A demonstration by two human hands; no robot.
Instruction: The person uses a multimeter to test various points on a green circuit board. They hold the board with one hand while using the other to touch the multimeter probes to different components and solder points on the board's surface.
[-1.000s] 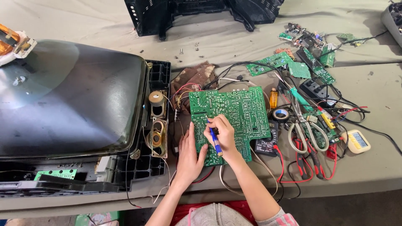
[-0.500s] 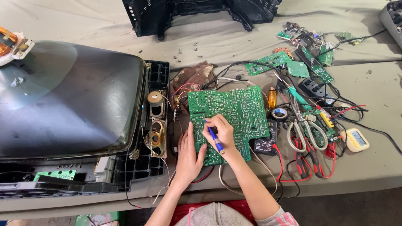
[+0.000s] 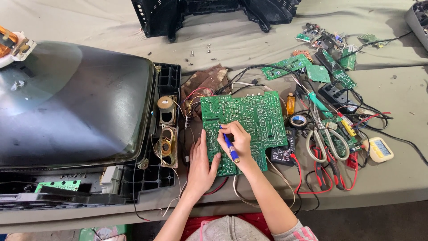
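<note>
Green circuit board [image 3: 254, 120] looks stiff, light, fragile, best held by edges; left hand [image 3: 201, 166] flat steadying it, right hand [image 3: 238, 139] grip pinching blue pen tool [image 3: 230, 148].

- The left hand [image 3: 201, 166] lies flat, palm down, fingers straight and together.
- The right hand [image 3: 236, 140] is curled, fingers pinched tight, wrist bent, arm reaching forward.

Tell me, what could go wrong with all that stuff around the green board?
The blue pen-like tool in the right hand could slip across the big green circuit board, which only the left hand steadies. A forearm might snag the red wires beside the board and drag the black meter. The scissors lie close to that elbow.
</note>
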